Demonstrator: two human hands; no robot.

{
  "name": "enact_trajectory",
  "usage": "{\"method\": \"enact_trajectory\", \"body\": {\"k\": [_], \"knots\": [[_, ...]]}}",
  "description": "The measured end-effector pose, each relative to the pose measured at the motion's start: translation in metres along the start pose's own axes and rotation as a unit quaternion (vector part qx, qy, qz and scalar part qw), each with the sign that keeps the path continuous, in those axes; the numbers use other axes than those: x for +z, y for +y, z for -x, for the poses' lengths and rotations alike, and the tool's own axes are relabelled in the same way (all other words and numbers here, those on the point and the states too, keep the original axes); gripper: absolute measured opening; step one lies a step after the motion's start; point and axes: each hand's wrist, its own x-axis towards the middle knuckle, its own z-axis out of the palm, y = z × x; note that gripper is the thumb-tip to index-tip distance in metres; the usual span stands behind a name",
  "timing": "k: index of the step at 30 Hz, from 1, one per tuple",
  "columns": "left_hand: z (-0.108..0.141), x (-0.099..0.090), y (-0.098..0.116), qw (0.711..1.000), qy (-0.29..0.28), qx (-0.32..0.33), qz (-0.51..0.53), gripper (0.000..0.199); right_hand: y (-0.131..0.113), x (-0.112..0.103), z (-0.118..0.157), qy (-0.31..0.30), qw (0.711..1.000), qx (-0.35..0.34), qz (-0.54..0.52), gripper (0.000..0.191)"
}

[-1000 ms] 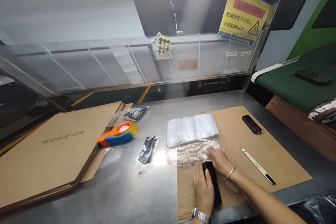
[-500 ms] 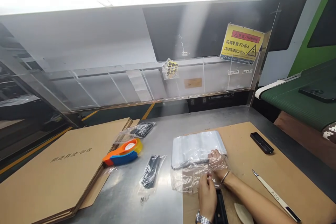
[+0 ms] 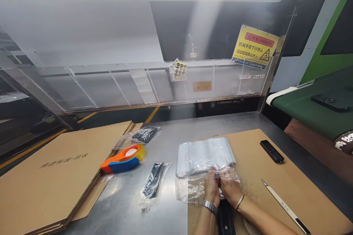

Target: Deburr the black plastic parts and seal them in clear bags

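Observation:
A pile of clear plastic bags lies on the brown cardboard in front of me. At its near edge my left hand, with a metal watch on the wrist, is closed on the clear film of a bag. My right hand, wearing a thin bracelet, is closed beside it on the same film. The two hands nearly touch, and their fingertips are partly hidden by the shiny plastic. Below them, between my wrists, is a long black case-like piece; its far end disappears under the hands.
On the right are an open black tray and a craft knife marked A26. To the left lie a bagged black part, a tape dispenser and flattened cartons. A green conveyor stands at the right.
My right hand has come back from over the bag pile to beside my left hand. My left hand has shifted slightly up to the pile's near edge.

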Motion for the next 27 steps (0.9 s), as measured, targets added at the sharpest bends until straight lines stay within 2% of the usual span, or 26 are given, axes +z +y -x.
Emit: {"method": "enact_trajectory", "body": {"k": [6,10,16,24,27], "knots": [[0.009,-0.001,0.002,0.999,-0.015,-0.024,0.037,0.009,-0.001,-0.01,0.013,-0.009,0.999,-0.004,-0.045,0.026],[0.003,-0.001,0.004,0.998,-0.011,-0.042,0.051,0.015,-0.003,-0.02,0.022,0.004,0.997,-0.016,-0.077,0.027],[-0.003,0.001,0.004,0.997,-0.004,-0.022,0.068,0.021,-0.003,-0.035,0.034,0.034,0.994,-0.023,-0.1,0.028],[0.007,0.003,0.002,0.998,-0.005,-0.03,0.058,0.024,0.009,-0.033,0.038,0.058,0.996,-0.019,-0.07,0.017],[0.01,-0.001,0.002,0.998,0.003,-0.038,0.04,0.024,0.011,-0.029,0.037,0.058,0.996,-0.015,-0.065,0.025]]}}
